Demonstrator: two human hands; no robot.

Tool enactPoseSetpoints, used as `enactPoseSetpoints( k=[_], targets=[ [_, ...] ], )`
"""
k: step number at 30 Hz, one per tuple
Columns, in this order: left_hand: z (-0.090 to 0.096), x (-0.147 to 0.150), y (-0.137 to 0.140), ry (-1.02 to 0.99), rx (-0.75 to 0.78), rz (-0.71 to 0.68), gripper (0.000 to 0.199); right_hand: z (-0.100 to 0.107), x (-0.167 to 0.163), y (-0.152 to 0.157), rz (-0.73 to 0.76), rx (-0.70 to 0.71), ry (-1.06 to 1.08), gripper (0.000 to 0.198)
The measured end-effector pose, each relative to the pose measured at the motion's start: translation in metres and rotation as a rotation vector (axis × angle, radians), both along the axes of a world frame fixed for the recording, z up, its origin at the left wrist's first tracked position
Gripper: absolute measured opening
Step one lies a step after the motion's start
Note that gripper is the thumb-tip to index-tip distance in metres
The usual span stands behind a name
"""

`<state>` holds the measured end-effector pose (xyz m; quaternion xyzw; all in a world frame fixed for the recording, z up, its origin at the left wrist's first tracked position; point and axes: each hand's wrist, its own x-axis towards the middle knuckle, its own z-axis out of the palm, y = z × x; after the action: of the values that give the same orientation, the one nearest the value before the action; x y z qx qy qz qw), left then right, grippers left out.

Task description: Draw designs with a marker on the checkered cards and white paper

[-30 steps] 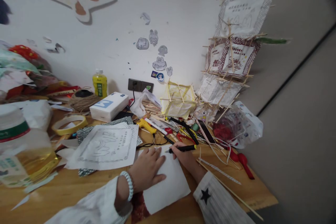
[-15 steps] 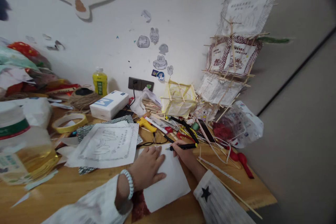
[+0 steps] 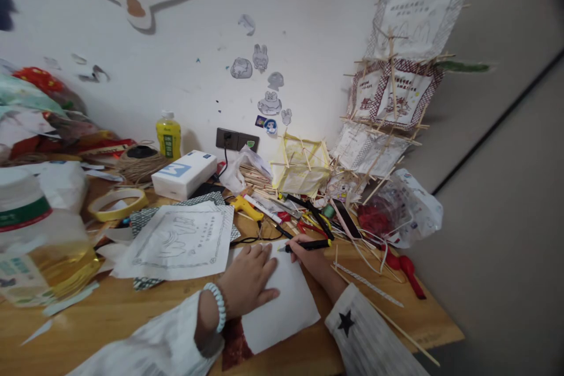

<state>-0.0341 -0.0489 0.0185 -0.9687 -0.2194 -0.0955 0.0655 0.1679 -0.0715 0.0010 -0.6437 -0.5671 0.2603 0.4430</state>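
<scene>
A white sheet of paper lies on the wooden table in front of me, partly over a dark red patterned piece. My left hand rests flat on the sheet's left side, fingers stretched out, with a pale blue beaded bracelet at the wrist. Between the fingers of my right hand is a black marker with a yellow end, its tip at the sheet's upper part. Left of my hands, a sheet with a line drawing and writing lies on a dark patterned sheet.
A yellow glue gun, scissors, pens and cords crowd the table's back. Left stand a large jug of yellow liquid, a tape roll and a white box. A tall stick-and-paper structure rises at the right; thin sticks lie below it.
Almost nothing differs. The whole view has shifted very slightly, while both hands and the marker keep their places on the sheet.
</scene>
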Motion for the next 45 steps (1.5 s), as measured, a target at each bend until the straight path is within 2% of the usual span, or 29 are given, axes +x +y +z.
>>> enactPoseSetpoints(
  k=[7,13,18,25,31,39,45],
  targets=[
    [0.003,0.001,-0.001,0.010,-0.004,0.007,0.050,0.007,-0.001,-0.001,0.040,-0.115,0.065,0.017],
    [0.001,0.002,0.000,-0.003,0.006,0.008,0.050,0.005,0.002,-0.001,0.058,-0.055,0.025,0.017],
    [-0.003,0.003,0.002,0.008,0.018,0.007,0.050,0.005,0.005,0.000,0.092,-0.142,0.098,0.017],
    [-0.003,0.002,0.002,0.006,0.028,0.002,0.051,0.001,0.008,0.001,0.099,-0.109,0.067,0.015],
    [-0.001,0.001,0.000,-0.006,-0.002,0.000,0.049,0.006,0.008,0.001,0.117,-0.175,0.187,0.016],
    [0.000,0.001,-0.001,0.012,0.005,0.001,0.050,0.006,0.009,0.000,0.146,-0.148,0.148,0.015],
    [0.001,0.001,0.000,0.017,0.010,0.001,0.049,0.005,0.014,0.002,0.122,-0.162,0.228,0.014]
  ],
)
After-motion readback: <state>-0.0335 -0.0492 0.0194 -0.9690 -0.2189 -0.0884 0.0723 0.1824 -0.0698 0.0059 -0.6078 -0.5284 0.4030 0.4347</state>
